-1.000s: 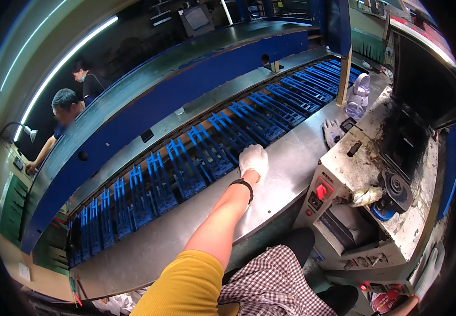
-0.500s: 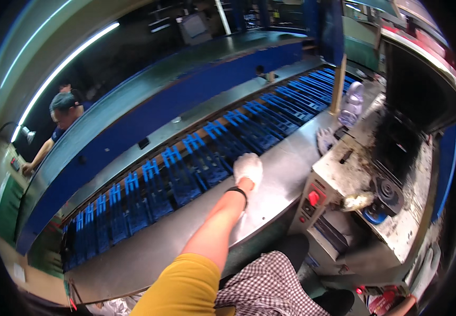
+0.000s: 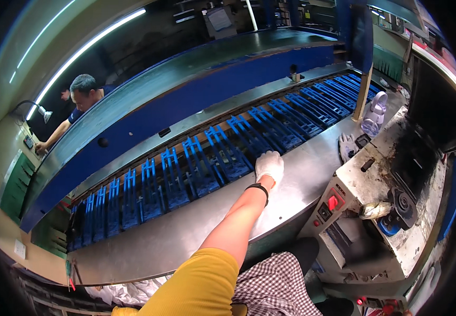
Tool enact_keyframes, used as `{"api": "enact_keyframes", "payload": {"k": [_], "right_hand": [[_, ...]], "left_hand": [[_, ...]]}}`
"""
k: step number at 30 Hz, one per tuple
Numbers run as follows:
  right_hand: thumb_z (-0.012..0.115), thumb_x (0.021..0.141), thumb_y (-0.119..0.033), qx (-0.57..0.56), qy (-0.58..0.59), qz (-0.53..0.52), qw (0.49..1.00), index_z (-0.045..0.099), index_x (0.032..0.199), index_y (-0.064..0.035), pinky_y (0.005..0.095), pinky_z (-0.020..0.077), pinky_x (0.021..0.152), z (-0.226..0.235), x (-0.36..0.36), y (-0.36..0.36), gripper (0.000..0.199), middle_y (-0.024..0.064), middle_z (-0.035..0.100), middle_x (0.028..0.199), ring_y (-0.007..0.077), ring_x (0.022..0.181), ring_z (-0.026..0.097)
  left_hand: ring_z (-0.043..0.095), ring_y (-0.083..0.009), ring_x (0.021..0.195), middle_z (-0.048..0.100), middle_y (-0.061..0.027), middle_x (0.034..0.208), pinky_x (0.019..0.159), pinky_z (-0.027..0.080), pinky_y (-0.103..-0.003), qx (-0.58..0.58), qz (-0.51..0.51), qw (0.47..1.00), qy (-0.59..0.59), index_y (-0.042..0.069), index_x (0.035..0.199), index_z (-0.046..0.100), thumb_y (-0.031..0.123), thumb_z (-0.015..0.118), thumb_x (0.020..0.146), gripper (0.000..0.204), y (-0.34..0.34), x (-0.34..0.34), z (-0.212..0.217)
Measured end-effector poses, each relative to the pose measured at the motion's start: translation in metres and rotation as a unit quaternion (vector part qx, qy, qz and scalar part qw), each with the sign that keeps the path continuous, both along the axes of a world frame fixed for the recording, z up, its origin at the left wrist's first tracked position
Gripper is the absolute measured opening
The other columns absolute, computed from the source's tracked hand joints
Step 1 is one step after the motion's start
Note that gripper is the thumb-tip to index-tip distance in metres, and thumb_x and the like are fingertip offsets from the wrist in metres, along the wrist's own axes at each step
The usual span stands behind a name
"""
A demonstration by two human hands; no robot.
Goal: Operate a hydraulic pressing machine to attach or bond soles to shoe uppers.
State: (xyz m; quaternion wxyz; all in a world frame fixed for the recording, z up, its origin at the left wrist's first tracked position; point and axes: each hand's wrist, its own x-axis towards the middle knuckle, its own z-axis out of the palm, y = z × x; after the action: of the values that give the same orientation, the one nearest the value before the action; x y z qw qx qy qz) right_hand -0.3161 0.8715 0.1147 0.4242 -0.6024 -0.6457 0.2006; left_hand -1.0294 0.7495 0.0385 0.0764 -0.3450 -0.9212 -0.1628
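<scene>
Nearest, a yellow sleeve [image 3: 199,287] and bare forearm stretch from the lower edge across the steel table [image 3: 186,231]. Which hand [image 3: 269,166] this is cannot be told; it wears a white glove and lies palm down, fingers loosely extended and holding nothing, at the table's far edge, touching the row of blue slatted carriers [image 3: 222,152]. Rightward stands a control box with a red button [image 3: 333,202]. Beyond the blue machine hood [image 3: 186,105], another person [image 3: 83,95] leans.
</scene>
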Motion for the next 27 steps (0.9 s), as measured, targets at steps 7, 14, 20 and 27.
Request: {"api": "enact_keyframes", "payload": {"k": [7,14,20,27], "right_hand": [[0.048,0.108,-0.015,0.021,-0.007,0.009,1.000,0.054,0.138,0.0057,0.0352,0.0379,0.115,-0.010,-0.008,0.002,0.037,0.0161,0.057,0.142,0.0262,0.132,0.052],[0.054,0.106,-0.015,0.042,-0.019,-0.006,0.999,0.056,0.138,0.0048,0.0337,0.0382,0.114,-0.010,-0.001,-0.002,0.037,0.0136,0.061,0.140,0.0225,0.130,0.055],[0.062,0.099,-0.012,0.079,0.042,-0.024,0.996,0.064,0.125,0.0044,0.0322,0.0451,0.105,0.019,-0.029,-0.029,0.031,0.0120,0.067,0.124,0.0212,0.117,0.061],[0.058,0.093,-0.029,0.058,-0.155,-0.103,0.981,0.072,0.119,-0.0064,0.0457,0.0483,0.103,0.041,-0.062,-0.045,0.037,0.0192,0.070,0.117,0.0374,0.115,0.064]], "left_hand": [[0.071,-0.0342,0.108,0.073,-0.0192,0.114,0.092,0.057,-0.044,-0.038,0.006,0.999,-0.006,0.004,0.101,0.077,0.015,0.056,0.092,0.025,-0.009,0.000,0.011],[0.072,-0.0355,0.105,0.074,-0.0179,0.110,0.090,0.058,-0.045,-0.023,0.002,0.999,0.024,0.006,0.099,0.077,0.016,0.054,0.092,0.026,-0.003,0.004,0.005],[0.073,-0.0353,0.094,0.076,-0.0166,0.103,0.084,0.059,-0.047,0.021,-0.059,0.969,0.238,0.009,0.098,0.077,0.018,0.052,0.092,0.028,0.003,-0.049,-0.081],[0.056,-0.0276,0.135,0.060,-0.0144,0.145,0.117,0.040,-0.039,0.016,-0.105,0.994,-0.013,0.003,0.139,0.062,0.035,0.044,0.108,0.048,0.014,-0.089,-0.112]]}}
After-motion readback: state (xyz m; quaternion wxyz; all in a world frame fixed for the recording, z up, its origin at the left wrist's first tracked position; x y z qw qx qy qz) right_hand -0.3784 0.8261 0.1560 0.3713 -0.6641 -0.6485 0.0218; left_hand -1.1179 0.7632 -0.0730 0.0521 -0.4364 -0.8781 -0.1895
